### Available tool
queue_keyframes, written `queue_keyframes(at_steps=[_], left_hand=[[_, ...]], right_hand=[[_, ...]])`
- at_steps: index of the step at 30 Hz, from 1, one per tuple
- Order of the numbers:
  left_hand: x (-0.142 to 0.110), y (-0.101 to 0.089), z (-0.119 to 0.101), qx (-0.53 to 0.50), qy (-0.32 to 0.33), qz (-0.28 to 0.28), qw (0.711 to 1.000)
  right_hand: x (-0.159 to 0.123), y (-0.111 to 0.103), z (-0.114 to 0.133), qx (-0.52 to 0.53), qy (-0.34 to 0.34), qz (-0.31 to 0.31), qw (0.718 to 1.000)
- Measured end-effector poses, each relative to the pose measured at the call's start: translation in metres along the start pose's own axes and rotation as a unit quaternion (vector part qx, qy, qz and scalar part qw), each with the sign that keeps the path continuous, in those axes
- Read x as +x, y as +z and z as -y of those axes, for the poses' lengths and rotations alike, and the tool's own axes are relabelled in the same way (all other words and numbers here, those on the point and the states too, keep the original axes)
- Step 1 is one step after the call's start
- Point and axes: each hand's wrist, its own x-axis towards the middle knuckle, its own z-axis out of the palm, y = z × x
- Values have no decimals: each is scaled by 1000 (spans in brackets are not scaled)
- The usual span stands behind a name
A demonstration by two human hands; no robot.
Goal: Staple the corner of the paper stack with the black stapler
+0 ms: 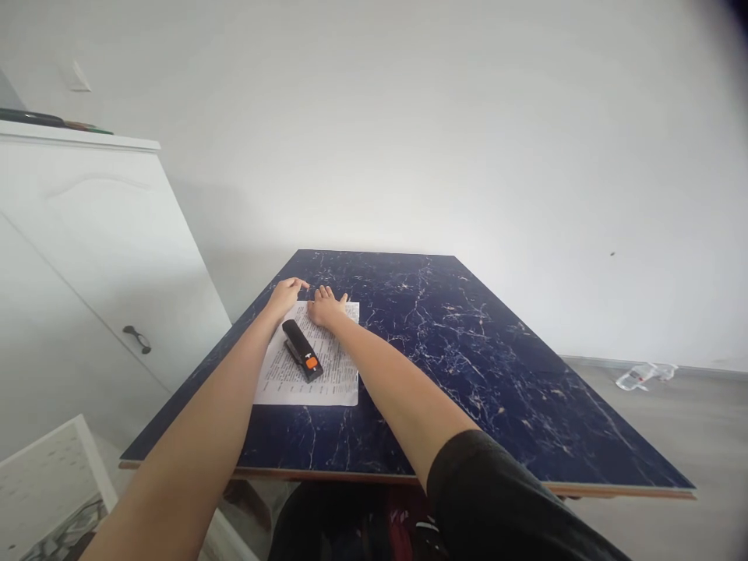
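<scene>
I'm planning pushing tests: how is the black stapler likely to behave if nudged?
The stapler looks long and straight-sided, so it would probably slide rather than roll. Its smooth, solid-looking casing suggests it should stay stiff. The paper under it looks thin, so it might drag or wrinkle.

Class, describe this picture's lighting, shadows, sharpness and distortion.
Head view: soft light on the wall, with a faint shadow beside the cabinet; head view: wide-angle look, the table flaring toward the camera; head view: print on the paper unreadable; head view: top-right corner darkened.
</scene>
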Motion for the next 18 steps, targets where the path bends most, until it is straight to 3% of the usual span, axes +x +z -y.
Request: queue_keyframes(at_steps=[2,5,7,9,14,18], left_hand=[[0,0,-7,-70,-41,-31,996],[-3,-4,-19,-125,-70,-54,988],[-9,-10,-22,-143,-65,-56,986],[-19,-17,-21,-207,-62,-49,975],[-45,-23,-13,-436,-108,34,893],[-51,-10,-7,-446,-131,140,874]], right_hand=[[-4,-8,0,17,-21,-14,1000],[-22,-24,1,54,-67,-91,992],[-47,-35,2,96,-88,-144,981],[-82,-41,2,154,-93,-149,972],[-158,-35,-4,193,-132,-68,970],[-170,-24,-4,183,-171,-68,966]])
